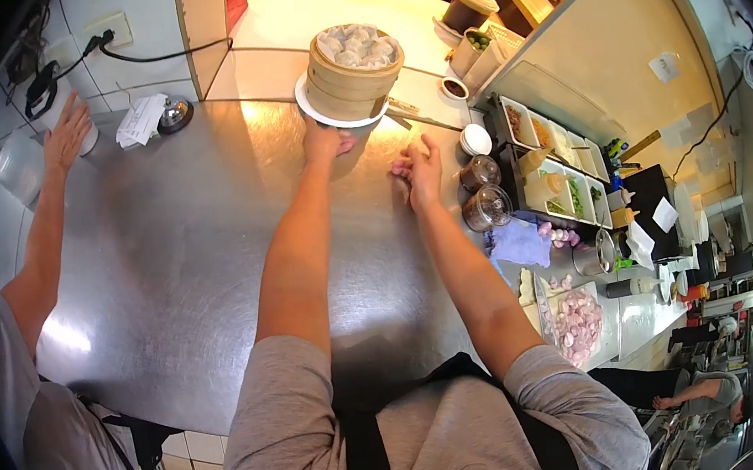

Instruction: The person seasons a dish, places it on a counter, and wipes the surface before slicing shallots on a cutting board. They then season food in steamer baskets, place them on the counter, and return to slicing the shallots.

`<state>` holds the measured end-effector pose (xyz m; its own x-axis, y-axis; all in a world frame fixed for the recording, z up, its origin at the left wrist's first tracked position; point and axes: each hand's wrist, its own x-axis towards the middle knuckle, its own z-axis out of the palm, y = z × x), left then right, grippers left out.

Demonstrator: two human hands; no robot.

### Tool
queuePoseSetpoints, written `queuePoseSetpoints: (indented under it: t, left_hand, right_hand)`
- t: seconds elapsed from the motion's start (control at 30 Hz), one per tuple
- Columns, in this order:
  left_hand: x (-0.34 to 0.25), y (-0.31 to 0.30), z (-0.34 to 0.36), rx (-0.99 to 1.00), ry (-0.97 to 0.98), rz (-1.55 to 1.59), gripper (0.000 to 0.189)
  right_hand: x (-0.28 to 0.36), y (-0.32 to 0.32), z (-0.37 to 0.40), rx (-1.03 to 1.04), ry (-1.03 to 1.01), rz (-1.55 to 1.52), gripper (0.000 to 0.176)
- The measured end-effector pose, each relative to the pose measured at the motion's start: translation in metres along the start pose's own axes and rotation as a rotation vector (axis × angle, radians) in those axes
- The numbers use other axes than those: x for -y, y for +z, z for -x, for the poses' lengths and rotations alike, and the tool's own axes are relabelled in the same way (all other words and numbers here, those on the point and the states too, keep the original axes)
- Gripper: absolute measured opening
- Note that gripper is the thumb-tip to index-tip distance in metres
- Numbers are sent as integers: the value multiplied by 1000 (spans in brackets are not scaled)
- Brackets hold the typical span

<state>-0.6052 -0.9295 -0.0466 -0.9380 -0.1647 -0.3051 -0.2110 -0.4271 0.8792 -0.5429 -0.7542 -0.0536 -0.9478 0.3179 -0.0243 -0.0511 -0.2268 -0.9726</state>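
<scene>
A round bamboo steamer (348,91) stands upright on a white plate (303,100), at the pass ledge at the far side of the steel counter. Pale dumplings (358,46) fill its top. My left hand (327,141) is closed on the plate's near edge, its fingers partly hidden under the plate. To the right, my right hand (421,172) hovers over the counter with nothing in it, fingers loosely bent and apart. Closest to it are a white lidded tub (475,140) and dark glass jars (486,207).
At the left, a co-worker's hand (68,134) reaches beside a white container. A call bell (174,114) and paper slips (141,120) lie near the wall. Topping trays (561,160), a blue cloth (520,243) and chopped pink-white pieces (579,324) line the right side.
</scene>
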Motion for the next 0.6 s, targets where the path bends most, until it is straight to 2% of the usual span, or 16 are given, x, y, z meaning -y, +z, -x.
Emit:
queuePoseSetpoints:
  t: [0.07,0.13,0.2,0.3,0.4,0.47,0.53,0.57,0.6]
  left_hand:
    - [11,-6,-12,89,-42,-144,39]
    - [41,-13,-21,195,114,-500,17]
    - [34,-13,23,201,168,-420,16]
    - [35,-21,73,199,207,-332,18]
    - [43,-34,116,130,289,-461,20]
    - [50,-44,140,102,287,-572,20]
    - [63,-57,161,93,365,-578,20]
    - [63,-60,176,89,334,-563,19]
    - [63,-61,191,83,302,-545,19]
  right_hand:
    - [-5,-10,14,84,-55,90,44]
    - [0,-18,33,133,-91,175,31]
    - [6,-25,46,169,-43,135,23]
    - [3,-39,42,260,-7,278,20]
    - [36,-44,11,587,351,608,28]
    - [101,-36,-9,934,338,1285,40]
    - [132,-36,-76,977,50,1531,47]
    - [192,-26,-72,847,-361,1737,40]
    - [228,-24,-93,632,-483,1684,33]
